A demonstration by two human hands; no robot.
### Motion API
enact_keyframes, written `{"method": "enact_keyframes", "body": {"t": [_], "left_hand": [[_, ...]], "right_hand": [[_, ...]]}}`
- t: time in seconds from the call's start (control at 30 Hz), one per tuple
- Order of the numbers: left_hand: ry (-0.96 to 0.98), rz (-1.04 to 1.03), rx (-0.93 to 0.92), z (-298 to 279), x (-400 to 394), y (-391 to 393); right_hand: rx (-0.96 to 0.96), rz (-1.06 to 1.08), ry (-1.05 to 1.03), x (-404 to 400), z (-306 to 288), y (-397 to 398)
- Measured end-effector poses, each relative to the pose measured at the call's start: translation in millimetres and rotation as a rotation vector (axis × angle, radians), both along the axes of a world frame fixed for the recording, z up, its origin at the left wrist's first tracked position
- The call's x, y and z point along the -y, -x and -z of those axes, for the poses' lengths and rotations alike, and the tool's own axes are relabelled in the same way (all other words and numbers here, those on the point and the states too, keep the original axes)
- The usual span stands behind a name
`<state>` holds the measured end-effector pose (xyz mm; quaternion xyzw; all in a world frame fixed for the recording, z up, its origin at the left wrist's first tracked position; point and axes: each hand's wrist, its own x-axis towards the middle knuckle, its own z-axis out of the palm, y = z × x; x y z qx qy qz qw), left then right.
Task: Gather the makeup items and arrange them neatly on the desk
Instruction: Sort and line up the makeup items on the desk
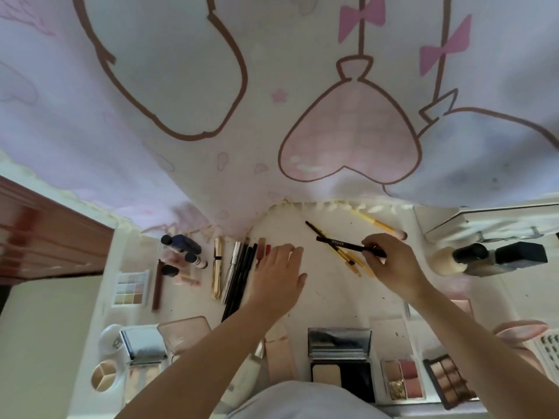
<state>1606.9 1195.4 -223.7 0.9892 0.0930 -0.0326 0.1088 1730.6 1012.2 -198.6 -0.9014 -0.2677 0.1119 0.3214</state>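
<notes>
pinching pencil (348, 245), right hand (393, 261), label blurred

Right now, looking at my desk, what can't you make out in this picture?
Head view only:
- Items under the left hand: the red sticks are partly covered by its fingers.
- Print on the dark pencil in the right hand: too small and blurred.
- Palette at bottom right: blurred.
- Bottles: labels unreadable.

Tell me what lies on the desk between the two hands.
In the head view, bare white desk separates the left hand from the right hand, which pinches a dark pencil.
</notes>
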Motion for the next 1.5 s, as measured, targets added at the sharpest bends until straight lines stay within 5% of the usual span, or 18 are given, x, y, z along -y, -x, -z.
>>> {"method": "enact_keyframes", "body": {"t": [0.1, 0.2, 0.3, 0.5, 0.73, 1.0, 1.5], "left_hand": [[0.026, 0.135, 0.179, -24.8, 11.2, -9.4], [0.193, 0.168, 0.083, -39.3, 14.8, -8.8], [0.148, 0.178, 0.215, -46.5, 8.1, 1.6], [0.114, 0.169, 0.135, -71.0, -15.6, 11.7], [0.123, -0.285, 0.111, -80.3, -105.8, 61.6], [0.193, -0.104, 0.111, -87.5, -44.7, 33.0], [0.198, -0.060, 0.090, -88.7, -28.0, 37.0]], "right_hand": [[-0.106, -0.078, -0.098, -8.9, -22.5, 17.7], [-0.252, -0.093, -0.148, -16.1, -37.9, 23.1], [-0.358, -0.158, -0.049, -16.3, -49.2, 20.2], [-0.409, -0.234, -0.114, -30.9, -65.7, 27.3], [-0.364, 0.219, -0.698, 22.0, -79.0, -23.4], [-0.521, -0.052, -0.633, -39.3, -77.7, 20.6], [-0.622, -0.154, -0.477, -50.1, -80.9, 36.9]]}}
